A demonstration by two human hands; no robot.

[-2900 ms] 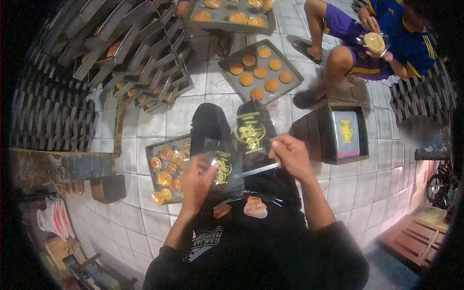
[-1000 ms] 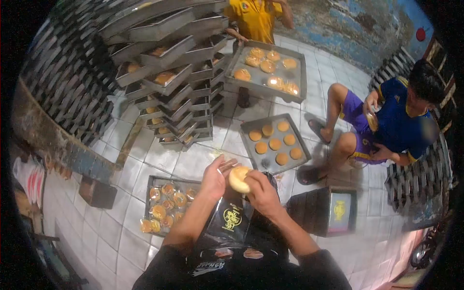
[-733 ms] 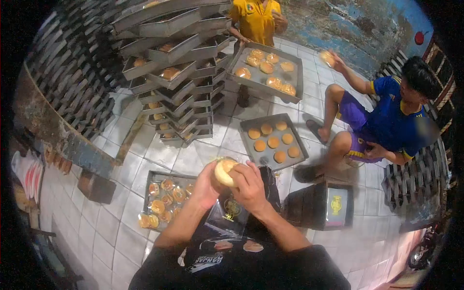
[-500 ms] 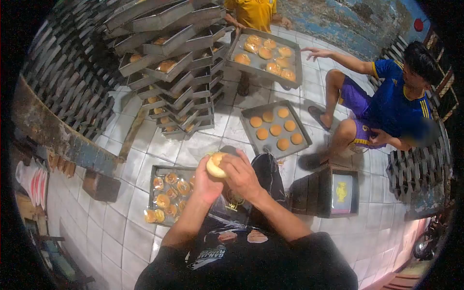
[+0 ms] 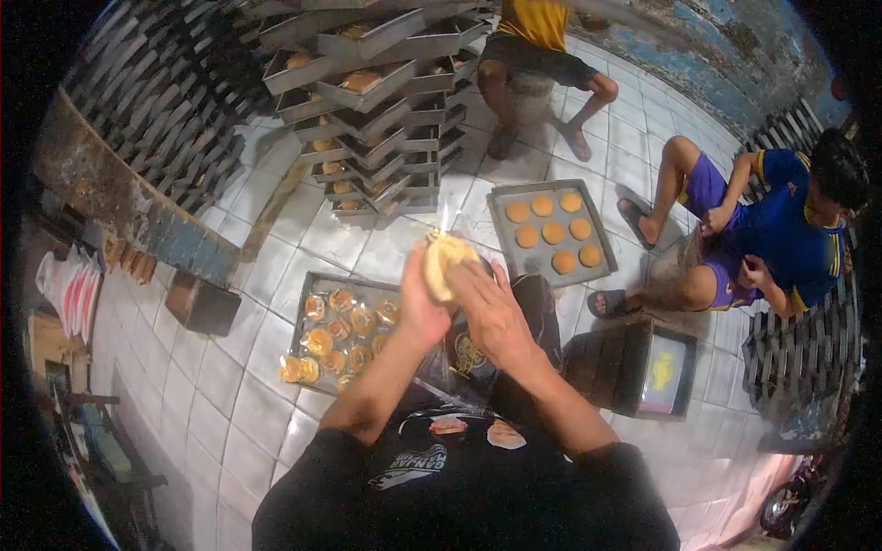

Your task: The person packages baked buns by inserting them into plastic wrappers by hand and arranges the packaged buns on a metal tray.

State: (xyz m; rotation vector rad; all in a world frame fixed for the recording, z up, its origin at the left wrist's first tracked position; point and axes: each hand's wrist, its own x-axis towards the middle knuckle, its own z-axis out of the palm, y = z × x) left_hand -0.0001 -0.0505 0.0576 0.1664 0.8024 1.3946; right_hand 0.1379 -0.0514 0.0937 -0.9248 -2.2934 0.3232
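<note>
Between my two hands is a round bun [image 5: 442, 268], its pale yellowish side showing. My left hand [image 5: 422, 308] is closed round its left and lower side. The fingers of my right hand [image 5: 491, 312] press on its right side, covering part of it. Clear plastic glints just above the bun; whether it wraps it I cannot tell. Below and left of my hands, a metal tray [image 5: 310, 298] on the floor holds several plastic-wrapped buns [image 5: 341, 332]. Beyond my hands to the right lies another tray [image 5: 600, 272] with several unwrapped golden buns [image 5: 553, 230] in rows.
A tall crisscross stack of metal trays [image 5: 377, 138], with buns inside, stands ahead. A person in a blue shirt [image 5: 795, 216] sits at right; a person in dark shorts [image 5: 542, 64] is at the back. A dark box [image 5: 648, 367] is near my right, a smaller box [image 5: 202, 301] at left.
The tray of wrapped buns at the back is no longer in view. The person in blue has drawn an arm back. The bun in my hands has turned, and the view has shifted.
</note>
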